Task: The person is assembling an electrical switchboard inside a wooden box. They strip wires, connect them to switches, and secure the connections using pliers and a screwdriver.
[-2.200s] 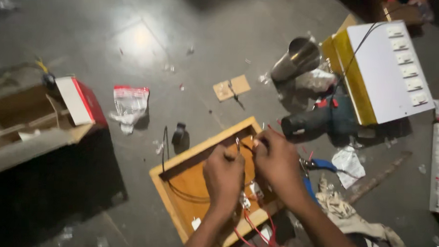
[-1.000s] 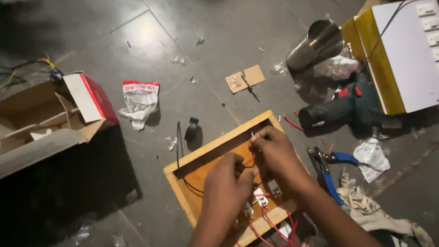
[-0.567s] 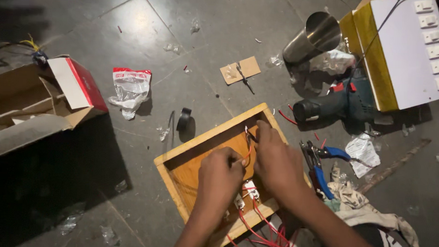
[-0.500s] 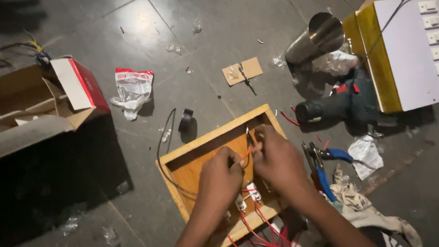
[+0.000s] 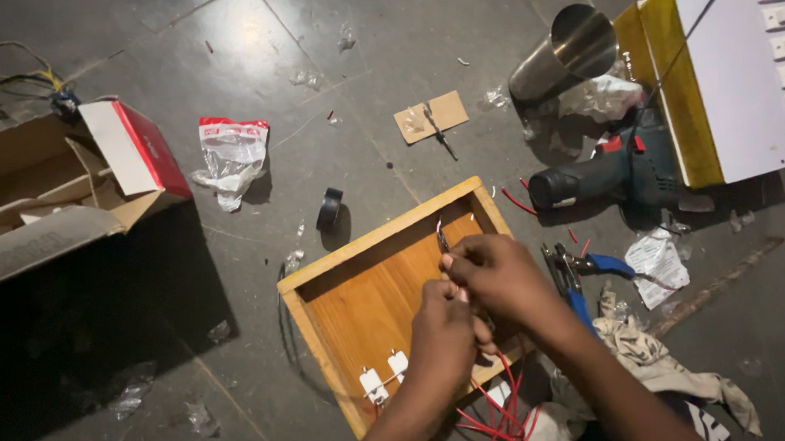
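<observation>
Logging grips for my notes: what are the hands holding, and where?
Both hands, left hand and right hand, pinch a thin wire near its end, above the wooden box.

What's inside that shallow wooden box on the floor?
Inside the wooden box: small white fittings and red wires. The left hand and right hand cover whatever else lies beneath them.

Honey-yellow wooden box [image 5: 368, 302], red wires [image 5: 490, 419], blue-handled pliers [image 5: 582, 275], teal-and-black drill [image 5: 607, 171] — red accents, white switch panel [image 5: 750, 76], red-and-white carton flap [image 5: 134, 146], dark grey floor tiles [image 5: 242, 33].
</observation>
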